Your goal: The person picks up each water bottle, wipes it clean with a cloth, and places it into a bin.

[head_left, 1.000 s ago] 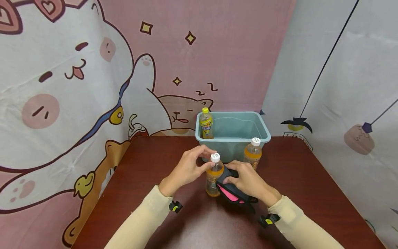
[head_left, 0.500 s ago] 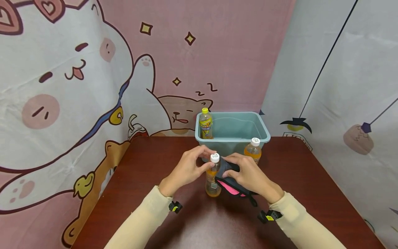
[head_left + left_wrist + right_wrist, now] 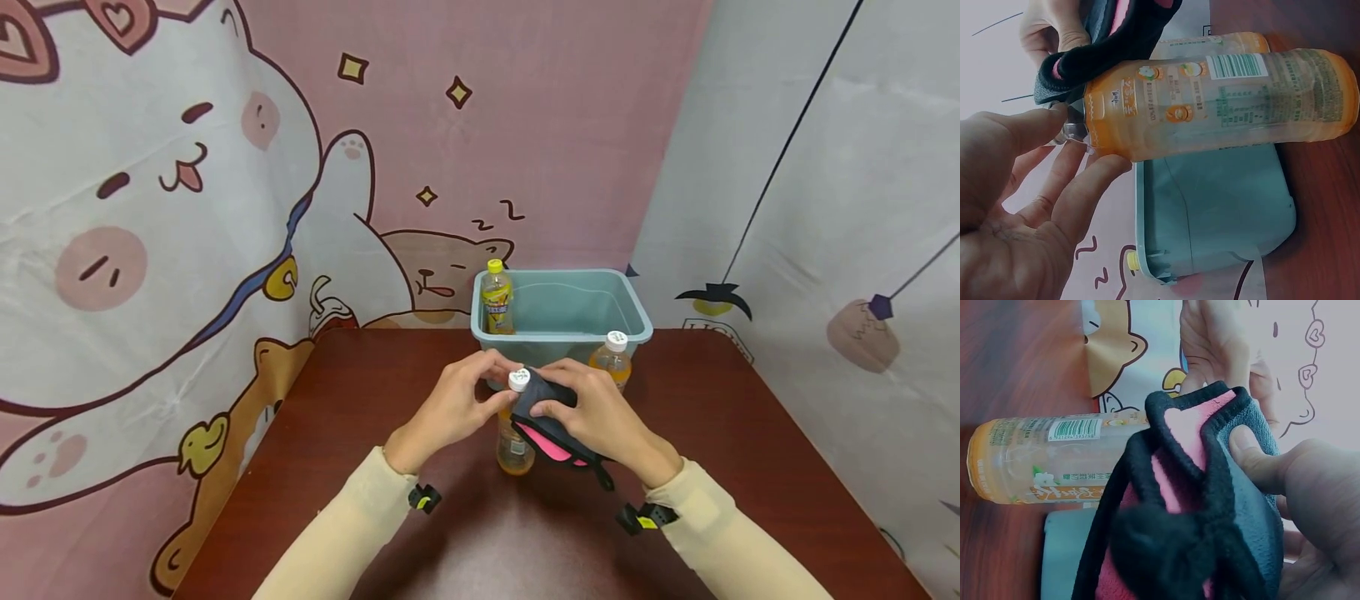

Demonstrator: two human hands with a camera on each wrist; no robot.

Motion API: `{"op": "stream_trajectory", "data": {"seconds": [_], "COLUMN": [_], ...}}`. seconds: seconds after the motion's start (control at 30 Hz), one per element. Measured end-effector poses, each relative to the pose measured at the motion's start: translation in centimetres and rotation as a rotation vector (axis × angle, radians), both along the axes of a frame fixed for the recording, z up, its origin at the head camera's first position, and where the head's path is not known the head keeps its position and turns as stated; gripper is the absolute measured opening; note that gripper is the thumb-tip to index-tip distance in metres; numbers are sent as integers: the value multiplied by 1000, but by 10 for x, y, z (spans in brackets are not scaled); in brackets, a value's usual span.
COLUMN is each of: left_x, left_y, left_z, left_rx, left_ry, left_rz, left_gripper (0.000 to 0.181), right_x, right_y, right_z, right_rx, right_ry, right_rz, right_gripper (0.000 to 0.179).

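A clear plastic bottle (image 3: 514, 450) with orange drink and a white cap (image 3: 519, 381) stands upright on the table. My left hand (image 3: 467, 396) pinches it at the neck, just below the cap. In the left wrist view those fingers (image 3: 1094, 194) lie along the bottle's neck and shoulder. My right hand (image 3: 600, 414) grips a bunched cleaning cloth (image 3: 551, 429), dark grey with a pink side and black edging. The cloth lies against the bottle's upper part, right beside the cap, and hides some of the neck. In the right wrist view the folded cloth (image 3: 1250, 494) sits under my thumb.
Behind my hands stands a pale blue plastic bin (image 3: 566, 338) with a yellow-capped bottle (image 3: 497, 304) inside at its left. Another white-capped orange bottle (image 3: 611, 364) stands before the bin's right end. The dark red table (image 3: 360, 433) meets a cartoon-print backdrop (image 3: 480, 150).
My right hand has brought the cloth up and left along the bottle, from its middle to just below the cap. My left hand keeps its hold on the neck.
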State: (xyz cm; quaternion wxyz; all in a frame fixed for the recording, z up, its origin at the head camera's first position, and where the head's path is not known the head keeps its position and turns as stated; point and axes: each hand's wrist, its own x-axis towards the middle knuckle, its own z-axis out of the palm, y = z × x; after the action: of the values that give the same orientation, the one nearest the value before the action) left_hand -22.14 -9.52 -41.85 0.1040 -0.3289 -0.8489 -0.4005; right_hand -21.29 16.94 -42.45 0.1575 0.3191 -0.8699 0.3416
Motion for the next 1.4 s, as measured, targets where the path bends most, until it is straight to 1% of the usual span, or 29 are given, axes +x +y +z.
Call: {"op": "stream_trajectory", "data": {"seconds": [0.17,0.37,0.57,0.7,0.8,0.97,1.03,1.13,1.17,1.27,1.4], "left_x": [0,0,0,1,2,2,3,4,4,5,5], "left_y": [1,4,7,10,13,19,20,20,19,18,16], "left_z": [1,1,0,-1,-1,-1,-1,0,0,0,-1], "left_rx": [-8,-10,8,29,45,87,98,92,89,97,110], "left_ry": [-6,-10,-4,-17,-14,-5,-4,3,4,-20,-68], "left_rz": [3,-9,-12,-5,16,70,83,92,91,70,29], "left_gripper": [37,39,40,40,39,39,39,39,38,38,39], "right_x": [1,2,5,7,8,7,7,8,8,8,7], "right_y": [2,7,16,22,26,31,32,34,34,35,33], "right_z": [-1,-3,-5,-5,-4,-3,-3,-5,-5,-6,-7], "right_rx": [-1,5,-3,-23,-32,-37,-39,-39,-39,-44,-58], "right_ry": [7,12,4,-2,8,35,30,19,15,7,-4], "right_rz": [2,-12,-27,-39,-44,-51,-54,-58,-60,-62,-55], "right_gripper": [50,52,51,50,50,50,50,50,50,51,50]}}
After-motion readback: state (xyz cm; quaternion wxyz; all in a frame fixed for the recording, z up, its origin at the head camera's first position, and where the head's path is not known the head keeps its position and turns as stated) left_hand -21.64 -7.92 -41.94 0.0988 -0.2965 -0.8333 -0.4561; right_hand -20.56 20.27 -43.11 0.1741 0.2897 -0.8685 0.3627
